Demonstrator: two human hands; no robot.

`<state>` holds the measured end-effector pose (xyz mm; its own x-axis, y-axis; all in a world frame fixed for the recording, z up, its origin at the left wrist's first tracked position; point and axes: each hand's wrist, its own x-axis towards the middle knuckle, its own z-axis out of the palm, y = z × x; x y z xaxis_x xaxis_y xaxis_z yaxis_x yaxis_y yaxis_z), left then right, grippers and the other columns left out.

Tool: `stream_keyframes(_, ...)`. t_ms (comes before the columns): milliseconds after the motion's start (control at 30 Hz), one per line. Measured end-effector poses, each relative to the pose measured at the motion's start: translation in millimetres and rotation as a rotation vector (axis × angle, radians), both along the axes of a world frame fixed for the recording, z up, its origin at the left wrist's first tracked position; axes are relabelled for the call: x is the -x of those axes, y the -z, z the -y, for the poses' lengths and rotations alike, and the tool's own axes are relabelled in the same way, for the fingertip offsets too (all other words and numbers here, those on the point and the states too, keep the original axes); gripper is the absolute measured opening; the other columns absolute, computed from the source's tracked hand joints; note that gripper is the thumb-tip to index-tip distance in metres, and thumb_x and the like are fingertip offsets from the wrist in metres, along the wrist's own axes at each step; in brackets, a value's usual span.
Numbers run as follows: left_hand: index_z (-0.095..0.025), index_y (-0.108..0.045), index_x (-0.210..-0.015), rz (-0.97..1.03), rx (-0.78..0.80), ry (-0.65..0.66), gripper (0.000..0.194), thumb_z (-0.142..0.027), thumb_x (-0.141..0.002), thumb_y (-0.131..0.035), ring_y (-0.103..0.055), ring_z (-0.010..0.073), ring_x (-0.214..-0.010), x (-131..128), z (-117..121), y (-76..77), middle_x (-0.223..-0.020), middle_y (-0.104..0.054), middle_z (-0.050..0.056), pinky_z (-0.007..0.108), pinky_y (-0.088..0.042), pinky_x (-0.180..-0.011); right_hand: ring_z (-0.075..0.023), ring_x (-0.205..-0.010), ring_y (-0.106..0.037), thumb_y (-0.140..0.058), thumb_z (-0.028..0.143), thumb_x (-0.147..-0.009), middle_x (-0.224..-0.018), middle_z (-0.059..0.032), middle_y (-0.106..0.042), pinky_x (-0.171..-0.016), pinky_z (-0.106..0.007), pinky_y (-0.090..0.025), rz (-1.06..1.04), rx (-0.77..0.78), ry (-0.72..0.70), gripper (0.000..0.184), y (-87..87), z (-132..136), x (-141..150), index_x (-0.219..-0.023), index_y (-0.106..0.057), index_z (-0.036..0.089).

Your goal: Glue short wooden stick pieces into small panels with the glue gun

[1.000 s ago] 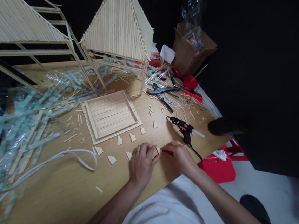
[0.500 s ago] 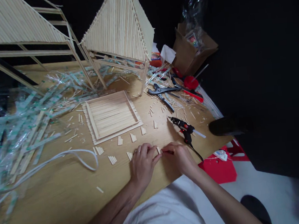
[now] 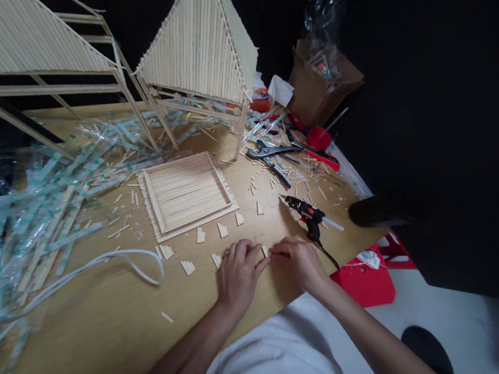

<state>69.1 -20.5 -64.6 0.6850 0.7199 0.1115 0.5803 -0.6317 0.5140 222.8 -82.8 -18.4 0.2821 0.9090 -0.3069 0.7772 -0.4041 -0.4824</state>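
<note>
On the wooden table, my left hand (image 3: 239, 272) pinches a small piece of short wooden sticks (image 3: 265, 251) between thumb and forefinger. From the other side, the fingertips of my right hand (image 3: 299, 258) close against that same piece. Around them lie several little stepped stick pieces (image 3: 222, 229), some beside the edge of a rectangular stick tray (image 3: 183, 193) with raised borders. A black hot glue gun (image 3: 307, 212) rests to the right, its nozzle pointing away and a glue stick protruding from its back.
Two stick-built models with sloped roofs (image 3: 194, 45) stand at the back. Plastic wrappers (image 3: 47, 189) and a white cable (image 3: 106, 256) cover the left side. Cutters (image 3: 270, 152), scraps and a cardboard box (image 3: 321, 83) are at the back right; a red stool (image 3: 366, 278) is below the table edge.
</note>
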Motion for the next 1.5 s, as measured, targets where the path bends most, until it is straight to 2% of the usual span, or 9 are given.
stream_keyframes(167,-0.024,-0.062,-0.109,0.009,0.007,0.001,0.029,-0.040,-0.084,-0.059,-0.051,0.0195,-0.086,0.4,-0.3,-0.1,-0.095,-0.057,0.004,0.033,-0.040,-0.074,-0.0178,-0.080,-0.065,-0.058,0.023,-0.086,-0.087,-0.0026,-0.073,-0.069,-0.024,-0.044,-0.001,-0.004,-0.026,0.019,-2.0,2.0,-3.2,-0.094,-0.075,0.028)
stream_keyframes(300,-0.024,-0.062,-0.109,0.006,0.015,0.000,0.029,-0.040,-0.085,-0.058,-0.051,0.0197,-0.087,0.6,-0.2,-1.0,-0.096,-0.057,0.004,0.033,-0.040,-0.075,-0.0166,-0.083,-0.067,-0.055,0.019,-0.089,-0.094,-0.0014,-0.074,-0.072,-0.023,-0.046,-0.021,-0.018,-0.022,0.023,-2.9,7.7,-3.5,-0.099,-0.074,0.027)
stream_keyframes(500,-0.024,-0.061,-0.110,0.002,0.000,0.001,0.028,-0.037,-0.085,-0.060,-0.051,0.0198,-0.086,0.2,0.1,-0.8,-0.096,-0.057,0.004,0.033,-0.040,-0.074,-0.0166,-0.086,-0.064,-0.051,0.014,-0.089,-0.093,-0.0020,-0.071,-0.074,-0.023,-0.046,0.001,-0.043,-0.043,0.028,-2.3,14.6,5.2,-0.100,-0.073,0.028)
stream_keyframes(833,-0.024,-0.061,-0.110,-0.002,0.018,0.008,0.029,-0.038,-0.085,-0.059,-0.051,0.0203,-0.087,0.5,-0.1,-0.7,-0.096,-0.057,0.004,0.034,-0.040,-0.075,-0.0176,-0.088,-0.062,-0.050,0.009,-0.088,-0.096,-0.0044,-0.069,-0.078,-0.025,-0.047,0.026,-0.061,-0.078,0.029,0.0,17.9,7.6,-0.102,-0.072,0.023)
stream_keyframes(1000,-0.024,-0.061,-0.109,0.000,0.017,0.005,0.028,-0.038,-0.084,-0.060,-0.051,0.0204,-0.086,0.5,-0.1,-0.8,-0.096,-0.057,0.004,0.034,-0.040,-0.075,-0.0162,-0.087,-0.063,-0.049,0.008,-0.088,-0.096,-0.0026,-0.069,-0.077,-0.024,-0.047,-0.039,-0.083,-0.035,0.032,2.1,20.5,7.9,-0.104,-0.071,0.026)
stream_keyframes(1300,-0.024,-0.061,-0.110,0.005,0.026,0.008,0.028,-0.034,-0.084,-0.062,-0.051,0.0207,-0.087,1.0,-0.8,-1.9,-0.097,-0.057,0.004,0.034,-0.040,-0.076,-0.0178,-0.088,-0.063,-0.050,0.007,-0.087,-0.096,-0.0043,-0.069,-0.077,-0.025,-0.047,0.036,-0.075,-0.080,0.032,2.1,18.6,12.5,-0.105,-0.071,0.024)
stream_keyframes(1500,-0.025,-0.061,-0.110,-0.020,0.036,0.015,0.029,-0.038,-0.085,-0.058,-0.050,0.0204,-0.088,1.1,-1.0,-3.4,-0.098,-0.057,0.004,0.034,-0.040,-0.076,-0.0157,-0.086,-0.064,-0.052,0.006,-0.087,-0.096,-0.0027,-0.070,-0.076,-0.023,-0.047,-0.040,-0.100,-0.050,0.031,3.6,19.6,9.7,-0.104,-0.071,0.024)
